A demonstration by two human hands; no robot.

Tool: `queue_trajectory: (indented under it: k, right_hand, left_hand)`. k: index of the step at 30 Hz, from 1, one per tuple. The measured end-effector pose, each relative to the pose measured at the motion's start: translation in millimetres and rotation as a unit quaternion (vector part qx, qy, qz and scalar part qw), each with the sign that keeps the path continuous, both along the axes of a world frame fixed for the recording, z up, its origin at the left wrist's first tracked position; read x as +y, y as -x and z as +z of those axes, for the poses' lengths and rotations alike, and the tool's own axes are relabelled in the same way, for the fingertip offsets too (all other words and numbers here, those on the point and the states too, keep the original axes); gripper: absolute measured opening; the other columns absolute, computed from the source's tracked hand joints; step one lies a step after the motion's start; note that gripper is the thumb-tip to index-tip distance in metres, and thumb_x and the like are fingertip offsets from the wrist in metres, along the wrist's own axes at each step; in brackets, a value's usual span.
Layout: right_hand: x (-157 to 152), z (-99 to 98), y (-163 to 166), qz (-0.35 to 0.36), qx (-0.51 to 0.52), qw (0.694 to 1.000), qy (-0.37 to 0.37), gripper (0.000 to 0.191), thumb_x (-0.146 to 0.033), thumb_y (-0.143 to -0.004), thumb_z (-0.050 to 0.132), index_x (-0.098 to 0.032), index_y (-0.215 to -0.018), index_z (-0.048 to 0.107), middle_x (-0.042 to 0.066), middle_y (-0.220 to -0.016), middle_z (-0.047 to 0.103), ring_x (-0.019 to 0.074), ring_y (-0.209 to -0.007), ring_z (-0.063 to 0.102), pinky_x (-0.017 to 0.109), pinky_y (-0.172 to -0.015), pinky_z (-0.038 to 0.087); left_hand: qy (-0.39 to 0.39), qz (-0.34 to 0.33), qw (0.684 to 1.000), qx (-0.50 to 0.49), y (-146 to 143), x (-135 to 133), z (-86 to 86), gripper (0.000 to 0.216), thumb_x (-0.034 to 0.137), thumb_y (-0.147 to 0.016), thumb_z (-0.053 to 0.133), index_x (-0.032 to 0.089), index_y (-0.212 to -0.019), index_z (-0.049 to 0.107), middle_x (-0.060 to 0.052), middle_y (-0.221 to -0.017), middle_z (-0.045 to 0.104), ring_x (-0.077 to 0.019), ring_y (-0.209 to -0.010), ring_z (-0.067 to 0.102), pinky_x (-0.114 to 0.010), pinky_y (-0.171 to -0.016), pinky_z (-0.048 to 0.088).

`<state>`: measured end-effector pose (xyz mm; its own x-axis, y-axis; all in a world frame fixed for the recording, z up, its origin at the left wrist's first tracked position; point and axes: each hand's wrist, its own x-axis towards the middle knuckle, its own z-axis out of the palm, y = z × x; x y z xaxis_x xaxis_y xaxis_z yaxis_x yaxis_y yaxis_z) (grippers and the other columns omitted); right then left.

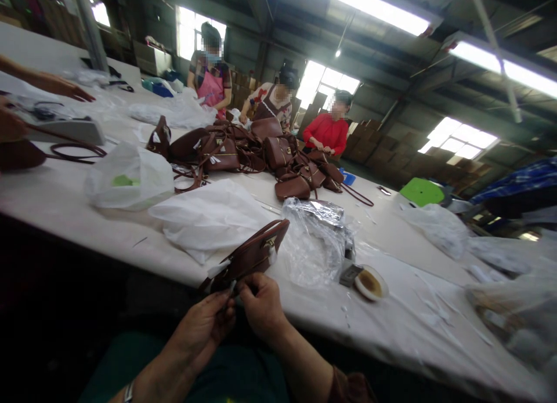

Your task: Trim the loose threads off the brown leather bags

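Note:
A brown handbag [252, 255] with a gold-coloured clasp stands tilted at the near edge of the table, bits of white wrapping on it. Just below the bag, my left hand [213, 316] is closed, thumb and fingers pinched together. My right hand [261, 301] is closed too, its thumb and forefinger meeting the left fingertips. Between them shows a small whitish piece [232, 287], too small and blurred to name. Whether it is fixed to the bag I cannot tell. Behind the bag lies a white cloth-like bag [213, 214].
Clear plastic wrapping [311, 243] lies right of the handbag, beside a round dish of brown stuff [369, 283] and a small grey block [349, 274]. A heap of brown handbags [278, 151] covers the table's middle. Several co-workers stand around; another person's hand [65, 85] reaches in at left.

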<state>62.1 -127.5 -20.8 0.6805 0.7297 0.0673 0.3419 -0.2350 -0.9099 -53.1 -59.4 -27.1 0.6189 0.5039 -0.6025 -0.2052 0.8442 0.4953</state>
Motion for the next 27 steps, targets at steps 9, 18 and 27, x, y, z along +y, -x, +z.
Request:
queue_trajectory:
  k: [9, 18, 27]
  right_hand:
    - [6, -7.3, 4, -0.019, 0.252, 0.967, -0.014, 0.018, -0.033, -0.069, 0.068, -0.016, -0.064, 0.065, 0.001, -0.059, 0.063, 0.0136, -0.056, 0.054, 0.026, -0.055, 0.041]
    - [10, -6.7, -3, 0.052, 0.508, 0.859, -0.026, 0.039, -0.04, -0.052, 0.085, -0.013, -0.062, 0.06, -0.001, -0.052, 0.058, 0.0068, -0.042, 0.046, 0.021, -0.043, 0.033]
    - [6, -19.3, -2, -0.018, 0.455, 0.889, -0.053, 0.034, -0.039, -0.055, 0.083, -0.014, -0.063, 0.062, -0.003, -0.047, 0.054, 0.0065, -0.039, 0.04, 0.02, -0.04, 0.029]
  left_hand:
    - [0.048, 0.013, 0.999, 0.001, -3, -2, 2.0, 0.011, 0.002, -0.083, 0.058, 0.011, -0.081, 0.064, -0.002, -0.065, 0.066, -0.009, -0.049, 0.063, -0.019, -0.05, 0.056]
    - [0.074, -0.032, 0.996, 0.025, -1, 0, 13.2, 0.009, 0.008, -0.085, 0.059, 0.013, -0.078, 0.062, 0.002, -0.058, 0.059, -0.0062, -0.04, 0.056, -0.015, -0.039, 0.048]
    - [0.025, -0.02, 0.999, 0.022, 0, 0, 5.8, 0.004, 0.01, -0.081, 0.065, 0.013, -0.081, 0.063, 0.0, -0.064, 0.062, -0.0069, -0.044, 0.06, -0.015, -0.042, 0.051]
